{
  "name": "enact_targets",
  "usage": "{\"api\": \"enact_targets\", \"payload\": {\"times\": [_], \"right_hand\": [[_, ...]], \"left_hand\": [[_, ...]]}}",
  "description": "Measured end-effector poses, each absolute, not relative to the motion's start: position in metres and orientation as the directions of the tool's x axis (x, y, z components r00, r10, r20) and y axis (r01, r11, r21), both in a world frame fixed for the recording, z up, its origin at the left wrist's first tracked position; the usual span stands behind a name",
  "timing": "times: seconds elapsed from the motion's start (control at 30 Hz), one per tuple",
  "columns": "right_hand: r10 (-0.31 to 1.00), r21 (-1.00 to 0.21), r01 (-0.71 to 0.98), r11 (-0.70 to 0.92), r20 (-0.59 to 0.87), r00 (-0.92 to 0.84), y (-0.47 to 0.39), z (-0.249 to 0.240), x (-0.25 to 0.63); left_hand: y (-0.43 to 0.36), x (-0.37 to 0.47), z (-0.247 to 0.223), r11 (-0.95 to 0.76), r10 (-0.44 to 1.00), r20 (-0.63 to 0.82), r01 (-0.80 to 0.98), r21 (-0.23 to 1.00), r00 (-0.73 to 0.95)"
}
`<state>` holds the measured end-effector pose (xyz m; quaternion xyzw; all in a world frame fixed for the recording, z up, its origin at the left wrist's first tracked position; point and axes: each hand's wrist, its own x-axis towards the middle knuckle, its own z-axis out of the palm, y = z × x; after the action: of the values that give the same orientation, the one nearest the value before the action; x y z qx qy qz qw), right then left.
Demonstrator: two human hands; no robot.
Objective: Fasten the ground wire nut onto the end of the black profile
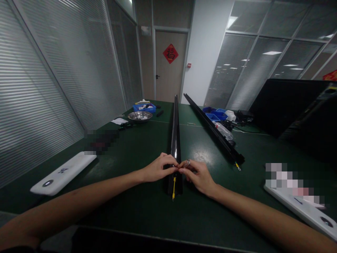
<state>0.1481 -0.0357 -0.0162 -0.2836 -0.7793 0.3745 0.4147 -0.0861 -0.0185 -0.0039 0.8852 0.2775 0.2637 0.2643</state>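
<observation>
A long black channel-shaped bar (174,133) lies lengthwise on the green table, pointing away from me. Over its near end, my left hand (161,167) and my right hand (196,175) meet fingertip to fingertip. Both hands are pinched closed; whatever is between the fingers is too small to make out. My right hand wears a ring (188,162). A short yellow cable (174,188) with a metal ring terminal sticks out of the bar's near end, just below my left fingers.
To the right lies a second black bar (214,130) with a yellow cable end. Behind it are blue bins (212,117) and a plastic bottle (223,131). A metal bowl (139,116) stands back left. White devices (64,174) lie on both sides.
</observation>
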Motion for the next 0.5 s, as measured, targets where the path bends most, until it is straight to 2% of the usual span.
{"api": "enact_targets", "payload": {"times": [0.3,0.5], "right_hand": [[0.736,-0.789,0.138,0.599,0.475,-0.481,-0.0394,-0.0108,0.1486],[0.741,-0.808,0.140,0.573,0.437,-0.510,-0.0383,-0.0108,0.1500]], "left_hand": [[-0.0171,-0.0871,-0.0058,-0.697,0.639,0.310,0.359,0.621,0.704],[-0.0159,-0.0885,-0.0074,-0.692,0.648,0.302,0.377,0.615,0.699]]}}
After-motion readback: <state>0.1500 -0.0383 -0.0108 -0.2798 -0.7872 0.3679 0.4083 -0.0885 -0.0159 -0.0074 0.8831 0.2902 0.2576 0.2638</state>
